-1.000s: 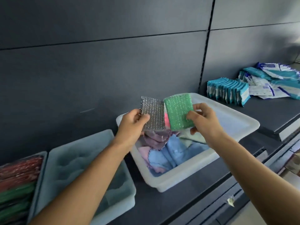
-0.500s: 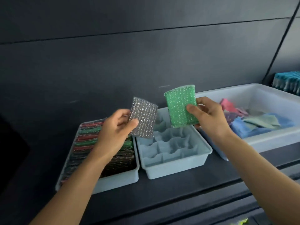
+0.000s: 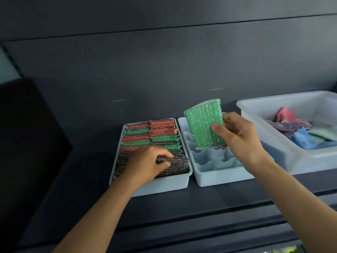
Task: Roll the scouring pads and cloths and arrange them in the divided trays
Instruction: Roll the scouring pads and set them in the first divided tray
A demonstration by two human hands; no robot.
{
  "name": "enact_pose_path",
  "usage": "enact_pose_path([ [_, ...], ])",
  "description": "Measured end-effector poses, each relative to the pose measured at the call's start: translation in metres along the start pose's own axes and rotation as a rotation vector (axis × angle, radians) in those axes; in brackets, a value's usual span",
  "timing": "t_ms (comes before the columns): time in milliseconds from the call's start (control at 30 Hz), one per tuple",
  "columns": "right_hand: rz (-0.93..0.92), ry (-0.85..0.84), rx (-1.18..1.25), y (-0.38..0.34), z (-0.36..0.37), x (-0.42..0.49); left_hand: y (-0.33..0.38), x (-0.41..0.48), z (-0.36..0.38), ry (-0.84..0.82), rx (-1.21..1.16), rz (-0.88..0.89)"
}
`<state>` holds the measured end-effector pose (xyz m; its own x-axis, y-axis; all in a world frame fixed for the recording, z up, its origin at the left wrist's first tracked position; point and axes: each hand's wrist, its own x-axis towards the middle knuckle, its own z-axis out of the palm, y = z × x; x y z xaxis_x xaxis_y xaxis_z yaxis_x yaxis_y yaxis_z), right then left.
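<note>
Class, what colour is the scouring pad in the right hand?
The scouring pad is glittery green; head view.

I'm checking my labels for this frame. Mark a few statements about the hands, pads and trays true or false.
1. The right hand holds a green pad. True.
2. The middle tray is full of pads. False: the compartments in view are empty.
3. The left hand is in the left tray, gripping a silver pad. True.
4. The bin is empty. False: it holds cloths.
</note>
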<state>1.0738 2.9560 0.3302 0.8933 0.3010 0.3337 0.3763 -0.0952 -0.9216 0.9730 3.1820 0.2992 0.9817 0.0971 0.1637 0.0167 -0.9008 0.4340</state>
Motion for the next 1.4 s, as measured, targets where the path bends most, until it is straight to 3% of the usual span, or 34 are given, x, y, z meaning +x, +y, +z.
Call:
enact_pose_path([
  [167,-0.078,-0.248,-0.081,0.0,0.016,-0.015,-0.009,0.007,0.012,-0.006,0.059,0.032],
  [333,-0.057,-0.347,-0.204,0.014,0.033,-0.023,-0.028,0.009,0.01,-0.063,-0.261,0.013],
  [433,-0.199,-0.326,-0.402,0.014,0.042,-0.024,-0.039,0.008,0.0,-0.074,-0.394,-0.007],
  [533,-0.411,-0.427,-0.716,0.007,0.054,-0.023,-0.041,0.007,-0.005,-0.08,-0.4,-0.006],
  [733,-0.453,-0.642,-1.187,-0.001,0.096,-0.021,-0.04,0.004,-0.007,-0.114,-0.359,-0.015],
  [933,-0.42,-0.678,-1.182,0.009,0.096,-0.014,-0.036,-0.001,-0.006,-0.099,-0.271,-0.006],
  [1067,-0.281,-0.696,-0.827,0.005,0.078,-0.009,-0.032,-0.003,-0.013,-0.08,-0.221,-0.007],
  [1167,-0.219,-0.542,-0.554,0.008,0.052,-0.003,-0.02,0.003,-0.016,0.015,-0.281,0.022],
  [1400,-0.213,-0.28,-0.432,0.029,-0.015,0.014,0.044,0.05,0.009,0.042,-0.397,0.146],
])
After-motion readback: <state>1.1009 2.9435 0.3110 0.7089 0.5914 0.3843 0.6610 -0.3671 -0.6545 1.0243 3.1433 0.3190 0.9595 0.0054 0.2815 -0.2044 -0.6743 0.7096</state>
